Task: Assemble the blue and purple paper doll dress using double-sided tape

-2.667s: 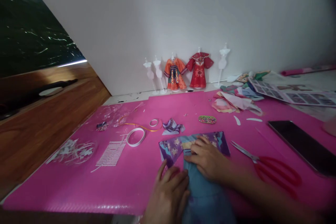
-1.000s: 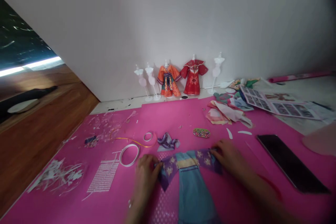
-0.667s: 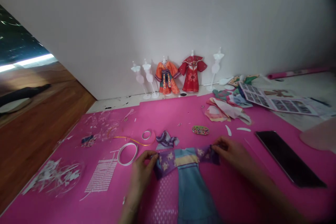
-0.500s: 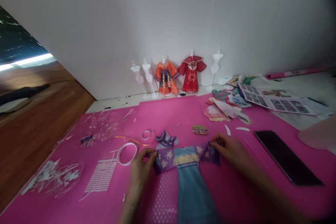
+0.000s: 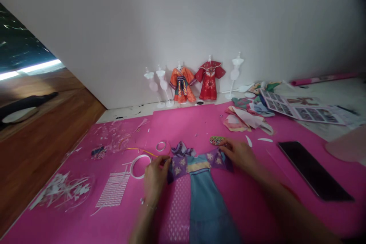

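A small doll's dress [image 5: 206, 192] with a teal body, a yellow band and purple floral sleeves is spread out in front of me. My left hand [image 5: 156, 177] is closed in a pinch at the outer end of its left sleeve. At the other sleeve, the fingertips of my right hand [image 5: 239, 154] are pinched on the upper edge. Just beyond those fingertips lies an oval piece covered in multicoloured dots [image 5: 216, 140]. A crumpled purple cloth piece [image 5: 183, 149] rests behind the left sleeve.
White tape rings, including a large roll [image 5: 132, 167], lie left, with a sheet of white beads [image 5: 114, 188] and plastic scraps [image 5: 61, 190]. A phone [image 5: 313, 169] lies right. Mini mannequins, two wearing an orange dress [image 5: 183, 84] and a red dress [image 5: 209, 82], line the wall.
The dress has shifted slightly left and up between my hands. My right hand has moved left and up, close to the dotted oval piece. Both hands stay on the sleeves.
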Demonstrator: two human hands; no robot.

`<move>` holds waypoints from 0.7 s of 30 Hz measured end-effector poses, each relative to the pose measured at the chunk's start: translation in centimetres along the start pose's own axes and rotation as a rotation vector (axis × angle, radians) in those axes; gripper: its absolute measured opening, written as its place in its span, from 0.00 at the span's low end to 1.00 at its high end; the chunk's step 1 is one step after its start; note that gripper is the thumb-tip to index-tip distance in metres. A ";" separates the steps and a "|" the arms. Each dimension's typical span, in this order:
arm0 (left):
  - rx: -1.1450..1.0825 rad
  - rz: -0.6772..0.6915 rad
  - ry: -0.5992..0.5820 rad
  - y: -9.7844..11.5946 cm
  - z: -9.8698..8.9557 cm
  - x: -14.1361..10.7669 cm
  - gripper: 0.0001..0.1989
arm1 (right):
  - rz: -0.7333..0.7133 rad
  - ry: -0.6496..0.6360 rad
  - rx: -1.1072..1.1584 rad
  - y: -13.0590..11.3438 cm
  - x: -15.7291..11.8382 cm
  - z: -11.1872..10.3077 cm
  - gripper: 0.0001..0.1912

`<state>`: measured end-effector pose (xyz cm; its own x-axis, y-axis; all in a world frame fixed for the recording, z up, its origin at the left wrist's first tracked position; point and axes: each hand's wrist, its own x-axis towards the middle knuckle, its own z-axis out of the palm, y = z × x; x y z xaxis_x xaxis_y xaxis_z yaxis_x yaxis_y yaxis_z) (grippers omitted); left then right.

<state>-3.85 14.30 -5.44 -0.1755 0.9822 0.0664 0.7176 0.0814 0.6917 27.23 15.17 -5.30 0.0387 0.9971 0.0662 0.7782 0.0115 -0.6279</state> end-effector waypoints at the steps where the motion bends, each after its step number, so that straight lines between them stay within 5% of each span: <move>1: 0.009 -0.009 -0.002 -0.2 0.1 -0.1 0.14 | 0.001 -0.004 -0.011 0.1 -0.1 0.1 0.14; 12: -0.045 -0.043 -0.066 -1.9 0.6 -1.1 0.29 | -0.026 -0.031 -0.099 1.7 -1.1 0.8 0.19; 21: -0.072 -0.065 -0.073 -1.9 0.9 -2.3 0.19 | -0.050 -0.004 -0.202 2.7 -1.7 0.5 0.15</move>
<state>-4.24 11.99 -7.53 -0.1686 0.9852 -0.0308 0.6555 0.1354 0.7429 28.89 13.54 -7.50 -0.0055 0.9960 0.0896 0.8888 0.0459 -0.4559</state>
